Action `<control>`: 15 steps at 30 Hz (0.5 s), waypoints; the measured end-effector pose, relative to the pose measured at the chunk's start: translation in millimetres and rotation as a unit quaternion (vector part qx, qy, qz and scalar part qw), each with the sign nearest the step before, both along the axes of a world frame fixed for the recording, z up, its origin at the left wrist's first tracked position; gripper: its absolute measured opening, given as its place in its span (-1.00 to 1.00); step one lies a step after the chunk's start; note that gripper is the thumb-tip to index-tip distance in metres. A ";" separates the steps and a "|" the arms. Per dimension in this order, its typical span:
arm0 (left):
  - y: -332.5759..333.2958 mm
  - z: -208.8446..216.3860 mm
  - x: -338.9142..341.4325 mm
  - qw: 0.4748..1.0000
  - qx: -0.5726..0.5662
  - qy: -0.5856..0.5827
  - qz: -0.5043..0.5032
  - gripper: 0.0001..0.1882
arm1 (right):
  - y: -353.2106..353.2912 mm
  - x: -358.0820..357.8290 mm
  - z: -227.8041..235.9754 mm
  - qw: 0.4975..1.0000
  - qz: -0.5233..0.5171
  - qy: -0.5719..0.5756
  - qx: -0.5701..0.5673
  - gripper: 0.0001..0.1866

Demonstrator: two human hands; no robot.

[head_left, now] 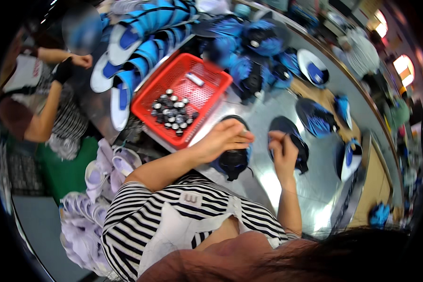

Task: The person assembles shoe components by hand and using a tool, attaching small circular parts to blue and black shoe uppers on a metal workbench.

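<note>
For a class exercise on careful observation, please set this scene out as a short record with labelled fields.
Left hand: over a black-and-blue shoe, contact unclear
Right hand: fingers curled, at a second black-and-blue shoe
Surface: shiny silver metal table
Container: red perforated plastic basket
Contents: small round black-and-white pieces, one white oblong item
Nearby: another person at left, dark covering on one wrist

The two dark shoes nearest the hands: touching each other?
Apart. The head view shows a strip of metal tabletop running between the left shoe and the right shoe.
</note>
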State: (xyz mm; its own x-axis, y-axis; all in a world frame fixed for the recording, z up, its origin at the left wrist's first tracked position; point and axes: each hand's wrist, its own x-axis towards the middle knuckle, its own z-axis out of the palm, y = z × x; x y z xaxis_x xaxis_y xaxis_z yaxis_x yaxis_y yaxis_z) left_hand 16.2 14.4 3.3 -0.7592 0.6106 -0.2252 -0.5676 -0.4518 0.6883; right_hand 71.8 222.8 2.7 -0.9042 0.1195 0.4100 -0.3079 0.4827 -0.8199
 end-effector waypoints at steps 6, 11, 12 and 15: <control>3.4 -25.7 -7.6 0.983 0.157 -0.062 0.068 -0.76 | -45.9 -2.2 -8.3 0.991 0.091 -0.027 0.096 -0.88; 15.6 -3.8 2.3 0.951 -0.157 0.267 -0.012 -0.74 | -25.5 8.1 -7.9 0.963 0.052 -0.106 -0.243 -0.87; 21.7 -0.1 1.3 0.888 -0.208 0.408 -0.033 -0.72 | -17.4 4.8 -11.3 0.952 0.032 -0.119 -0.281 -0.86; 6.6 -20.4 5.5 0.919 -0.245 0.306 0.045 -0.81 | -25.7 -3.4 1.5 0.964 0.009 -0.122 -0.237 -0.89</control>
State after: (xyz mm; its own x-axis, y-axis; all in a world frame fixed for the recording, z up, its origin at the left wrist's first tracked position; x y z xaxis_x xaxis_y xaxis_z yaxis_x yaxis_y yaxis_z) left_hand 21.7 21.0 -17.1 -0.8773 0.4790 0.0301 0.0187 -0.0287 0.9994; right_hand 68.4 197.1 4.2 -0.9706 0.2240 0.0884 -0.0832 0.0327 -0.9960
